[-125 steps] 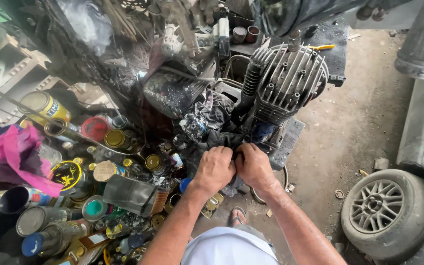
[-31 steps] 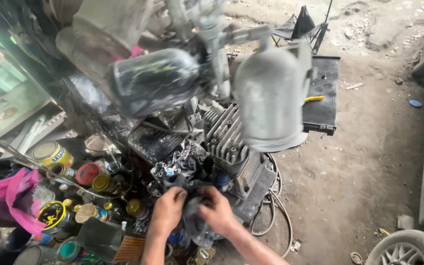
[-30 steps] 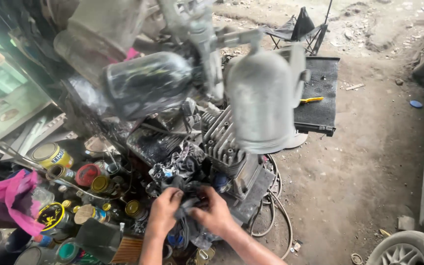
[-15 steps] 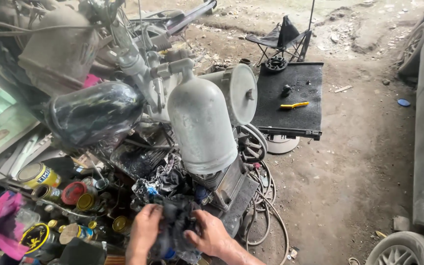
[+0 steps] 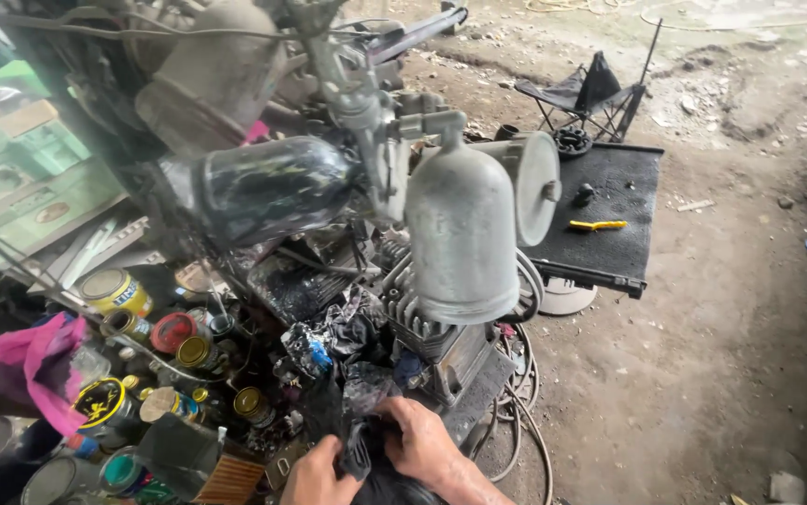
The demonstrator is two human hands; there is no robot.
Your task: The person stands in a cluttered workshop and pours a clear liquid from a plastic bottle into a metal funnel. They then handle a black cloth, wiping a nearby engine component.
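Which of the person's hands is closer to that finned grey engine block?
The right hand: it grips the dark rag just below the finned engine block. The left hand holds the same rag lower and further left, farther from the block.

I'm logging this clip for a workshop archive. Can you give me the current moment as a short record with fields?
Setting: cluttered workshop on a dirt floor
Left hand: gripping a dark rag
Right hand: gripping the same rag from the other side
Just above hands: finned engine block
Foreground: grey spray-gun cup, dark cup
Left of hands: paint tins, pink cloth
Behind: black mat with yellow tool; folding chair
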